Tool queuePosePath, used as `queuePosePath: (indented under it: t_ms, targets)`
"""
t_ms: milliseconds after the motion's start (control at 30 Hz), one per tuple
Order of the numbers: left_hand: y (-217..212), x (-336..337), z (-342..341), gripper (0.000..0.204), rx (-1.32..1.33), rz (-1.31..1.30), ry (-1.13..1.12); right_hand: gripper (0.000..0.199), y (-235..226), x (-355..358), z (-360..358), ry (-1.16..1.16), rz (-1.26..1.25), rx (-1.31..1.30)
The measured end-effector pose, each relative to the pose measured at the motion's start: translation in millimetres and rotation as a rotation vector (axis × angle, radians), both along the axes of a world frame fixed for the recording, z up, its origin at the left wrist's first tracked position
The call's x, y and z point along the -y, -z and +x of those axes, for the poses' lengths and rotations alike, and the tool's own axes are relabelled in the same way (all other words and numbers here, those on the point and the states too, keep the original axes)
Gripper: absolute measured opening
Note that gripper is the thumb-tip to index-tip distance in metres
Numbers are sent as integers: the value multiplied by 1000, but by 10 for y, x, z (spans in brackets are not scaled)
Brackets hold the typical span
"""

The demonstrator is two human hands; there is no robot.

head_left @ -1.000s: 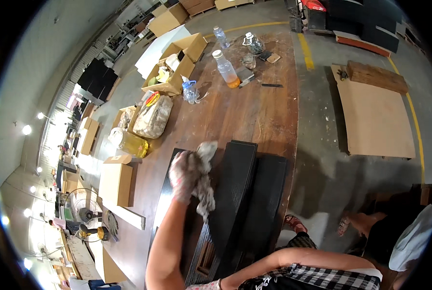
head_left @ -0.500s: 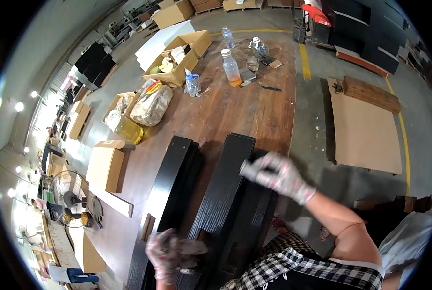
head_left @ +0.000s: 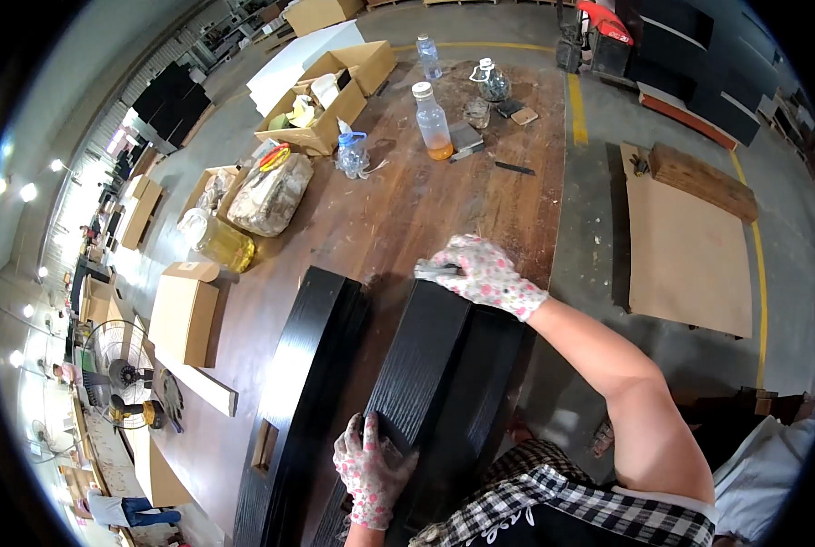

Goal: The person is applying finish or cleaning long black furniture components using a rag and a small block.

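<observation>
Long black wood-grain boards lie side by side on the brown table. My left hand [head_left: 371,469], in a white glove with pink spots, rests on the middle black board [head_left: 407,365] with its fingers stretched out. At that board's far end, my right hand [head_left: 485,276], gloved alike, is closed with thumb and fingers together. A small greyish thing seems to show at its fingertips, too small to name. Another black board [head_left: 302,342], with a slot near its lower part, lies to the left and is touched by neither hand.
Beyond the boards on the table [head_left: 380,219] stand a bottle with orange liquid [head_left: 433,128], a jar of yellow liquid [head_left: 220,242], a wrapped bundle [head_left: 270,196] and open cartons [head_left: 321,128]. A closed carton [head_left: 184,314] is at left. Cardboard [head_left: 685,255] lies on the floor at right.
My right hand has moved away from me and left, onto the middle board's far end. My left hand has shifted right, its fingers now stretched over that board.
</observation>
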State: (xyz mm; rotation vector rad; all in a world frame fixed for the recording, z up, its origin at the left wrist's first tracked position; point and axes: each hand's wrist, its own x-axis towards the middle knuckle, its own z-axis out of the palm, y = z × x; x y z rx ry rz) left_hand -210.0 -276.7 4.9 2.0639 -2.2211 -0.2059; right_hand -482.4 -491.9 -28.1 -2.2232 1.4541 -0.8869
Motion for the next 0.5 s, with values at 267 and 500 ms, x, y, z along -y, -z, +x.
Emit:
queuePosePath:
  t_ms: [267,500]
  targets:
    - [-9,17,-15,88,-5,-15,-13,39,-307,-233,-435,15,347,-24]
    - [-20,-15,-15,91,-6,-30,14,35,-246,61,5,-141,-44,223]
